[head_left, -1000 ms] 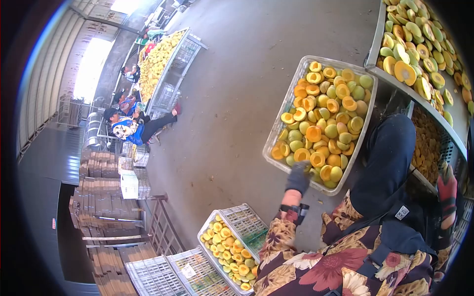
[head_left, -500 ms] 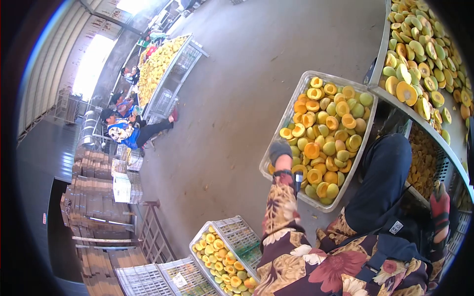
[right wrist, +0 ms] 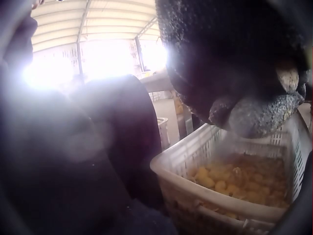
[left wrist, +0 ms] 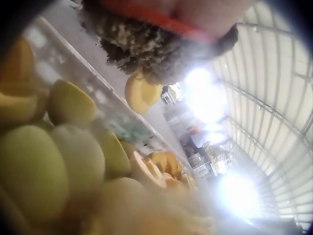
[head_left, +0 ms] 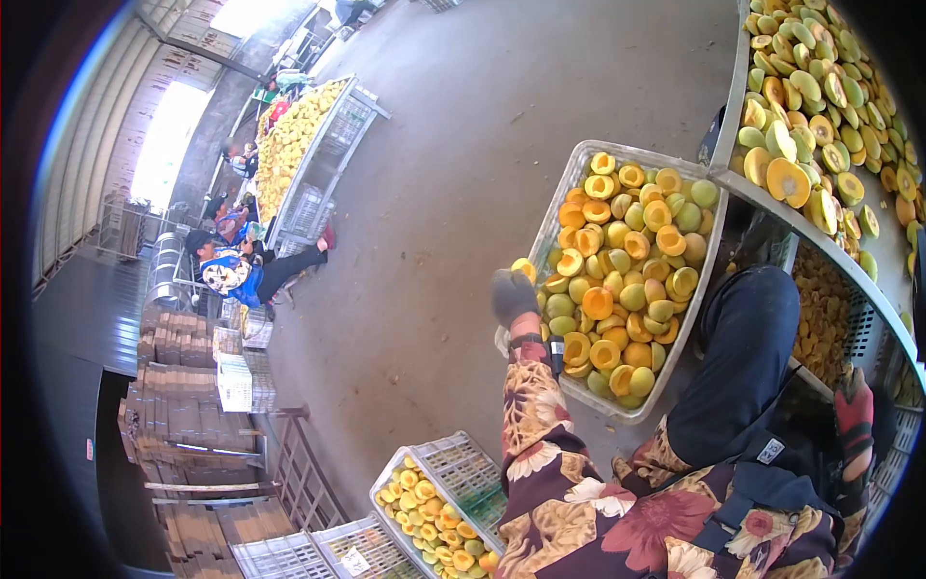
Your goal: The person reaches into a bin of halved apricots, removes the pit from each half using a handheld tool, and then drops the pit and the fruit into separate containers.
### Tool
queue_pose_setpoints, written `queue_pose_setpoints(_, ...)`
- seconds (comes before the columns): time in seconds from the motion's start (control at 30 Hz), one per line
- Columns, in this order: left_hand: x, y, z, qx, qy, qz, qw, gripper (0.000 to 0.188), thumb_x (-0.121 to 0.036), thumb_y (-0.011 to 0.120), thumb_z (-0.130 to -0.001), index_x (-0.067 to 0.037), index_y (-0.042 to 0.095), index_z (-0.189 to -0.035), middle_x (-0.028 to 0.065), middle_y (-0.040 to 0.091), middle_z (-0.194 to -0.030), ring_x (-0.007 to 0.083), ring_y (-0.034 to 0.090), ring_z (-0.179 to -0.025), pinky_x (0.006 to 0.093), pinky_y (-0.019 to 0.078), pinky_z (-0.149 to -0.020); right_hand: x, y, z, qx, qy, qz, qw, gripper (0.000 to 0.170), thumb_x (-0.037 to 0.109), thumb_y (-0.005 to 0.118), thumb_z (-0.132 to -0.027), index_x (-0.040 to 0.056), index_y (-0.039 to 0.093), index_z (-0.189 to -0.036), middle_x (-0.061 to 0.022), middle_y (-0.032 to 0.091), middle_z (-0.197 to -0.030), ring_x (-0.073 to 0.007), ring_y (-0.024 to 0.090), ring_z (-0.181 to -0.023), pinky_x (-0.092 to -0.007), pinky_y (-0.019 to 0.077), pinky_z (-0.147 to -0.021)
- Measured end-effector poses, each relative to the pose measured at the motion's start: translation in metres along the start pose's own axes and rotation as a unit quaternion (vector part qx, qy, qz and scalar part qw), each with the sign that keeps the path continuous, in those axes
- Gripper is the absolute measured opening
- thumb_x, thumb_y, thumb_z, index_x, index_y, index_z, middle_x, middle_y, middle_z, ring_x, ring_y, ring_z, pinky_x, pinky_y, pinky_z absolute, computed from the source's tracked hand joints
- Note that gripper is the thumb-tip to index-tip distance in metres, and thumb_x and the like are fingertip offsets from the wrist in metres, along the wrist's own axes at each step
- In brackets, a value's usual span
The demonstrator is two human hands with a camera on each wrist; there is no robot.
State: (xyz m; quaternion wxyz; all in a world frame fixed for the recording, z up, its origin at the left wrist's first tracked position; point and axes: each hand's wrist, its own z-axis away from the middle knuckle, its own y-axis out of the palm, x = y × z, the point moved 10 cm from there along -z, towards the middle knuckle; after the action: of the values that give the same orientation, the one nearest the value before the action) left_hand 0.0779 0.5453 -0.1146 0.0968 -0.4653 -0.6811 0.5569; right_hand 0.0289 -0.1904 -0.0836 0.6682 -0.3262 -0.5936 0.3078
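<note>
My left hand (head_left: pixel 513 297), in a grey glove, is at the left rim of a pale crate (head_left: pixel 546 217) filled with halved yellow-green peaches. It grips a peach half (head_left: pixel 523 267), whose orange-yellow side shows past the fingertips. In the left wrist view that peach half (left wrist: pixel 142 93) sticks out below the glove, over the crate's rim. My right hand (head_left: pixel 855 415), in a red and dark glove, is low at the right by my leg. Its dark glove (right wrist: pixel 259 115) has curled fingers above a white crate (right wrist: pixel 168 164); I cannot tell whether it holds anything.
A metal-edged table (head_left: pixel 820 227) heaped with peach halves stands at the upper right, above a crate of brownish pieces (head_left: pixel 820 314). Lower left are another peach crate (head_left: pixel 386 487) and stacked cardboard (head_left: pixel 193 415). People sit by a far fruit table (head_left: pixel 328 145).
My left hand has moved left from the crate's near side to its left rim, where a peach half now shows in its fingers. My right hand stays by my leg.
</note>
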Motion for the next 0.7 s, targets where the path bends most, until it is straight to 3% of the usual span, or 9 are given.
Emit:
queue_pose_setpoints(0.13, -0.032, 0.016, 0.012, 0.051, 0.155, -0.133, 0.978, 0.017, -0.024, 0.053, -0.083, -0.010, 0.062, -0.086, 0.0115, 0.062, -0.087, 0.0297, 0.061, -0.079, 0.0401, 0.0501, -0.067, -0.002, 0.008, -0.001, 0.008, -0.003, -0.006, 1.000, 0.036, 0.008, 0.055, -0.081, -0.0037, 0.050, -0.115, -0.0245, 0.061, -0.089, -0.0400, 0.060, -0.089, -0.0385, 0.0476, -0.074)
queue_pose_setpoints(0.23, -0.058, 0.041, 0.023, 0.138, 0.244, -0.220, 0.934, 0.012, -0.019, 0.053, -0.082, -0.012, 0.063, -0.085, 0.0088, 0.062, -0.086, 0.0264, 0.062, -0.080, 0.0371, 0.0514, -0.068, 0.001, 0.007, 0.002, 0.011, -0.003, -0.027, 1.000, 0.034, 0.009, 0.054, -0.081, -0.0034, 0.051, -0.113, -0.0242, 0.061, -0.087, -0.0406, 0.060, -0.088, -0.0387, 0.0476, -0.073)
queue_pose_setpoints(0.33, -0.057, 0.061, 0.028, 0.181, 0.300, -0.165, 0.922, 0.018, -0.018, 0.049, -0.084, -0.011, 0.065, -0.089, 0.0133, 0.063, -0.089, 0.0325, 0.062, -0.083, 0.0411, 0.0516, -0.071, 0.016, -0.001, 0.006, -0.002, -0.009, -0.020, 1.000, 0.030, 0.009, 0.054, -0.082, -0.0021, 0.052, -0.109, -0.0239, 0.060, -0.084, -0.0411, 0.060, -0.085, -0.0391, 0.0473, -0.071)
queue_pose_setpoints(0.43, -0.016, 0.089, 0.011, 0.288, 0.198, -0.109, 0.930, 0.022, -0.016, 0.048, -0.084, -0.009, 0.066, -0.094, 0.0147, 0.065, -0.096, 0.0331, 0.062, -0.090, 0.0418, 0.0507, -0.076, 0.013, -0.002, 0.007, 0.002, 0.020, -0.022, 1.000, 0.025, 0.008, 0.053, -0.082, -0.0009, 0.052, -0.105, -0.0239, 0.059, -0.081, -0.0419, 0.059, -0.082, -0.0394, 0.0468, -0.069)
queue_pose_setpoints(0.53, 0.003, 0.058, -0.010, 0.220, 0.147, -0.037, 0.964, 0.024, -0.018, 0.050, -0.083, -0.007, 0.067, -0.096, 0.0163, 0.064, -0.099, 0.0339, 0.061, -0.094, 0.0419, 0.0495, -0.081, 0.003, 0.003, 0.006, 0.005, 0.031, -0.029, 0.999, 0.022, 0.008, 0.052, -0.082, -0.0007, 0.052, -0.103, -0.0240, 0.059, -0.080, -0.0427, 0.058, -0.080, -0.0397, 0.0465, -0.067)
queue_pose_setpoints(0.63, 0.003, 0.040, -0.010, 0.217, 0.080, -0.046, 0.972, 0.024, -0.023, 0.054, -0.082, -0.008, 0.068, -0.094, 0.0159, 0.065, -0.098, 0.0346, 0.062, -0.092, 0.0410, 0.0488, -0.083, 0.000, 0.007, 0.004, 0.011, 0.032, -0.030, 0.999, 0.023, 0.007, 0.052, -0.082, -0.0017, 0.052, -0.103, -0.0241, 0.059, -0.080, -0.0427, 0.058, -0.081, -0.0398, 0.0467, -0.067)
queue_pose_setpoints(0.7, -0.008, 0.049, 0.003, 0.228, 0.111, -0.067, 0.965, 0.023, -0.023, 0.053, -0.083, -0.008, 0.068, -0.093, 0.0159, 0.065, -0.096, 0.0344, 0.062, -0.090, 0.0411, 0.0498, -0.079, 0.010, 0.004, 0.002, 0.004, 0.016, -0.017, 1.000, 0.025, 0.007, 0.052, -0.081, -0.0023, 0.052, -0.104, -0.0240, 0.060, -0.081, -0.0421, 0.059, -0.081, -0.0399, 0.0468, -0.068)
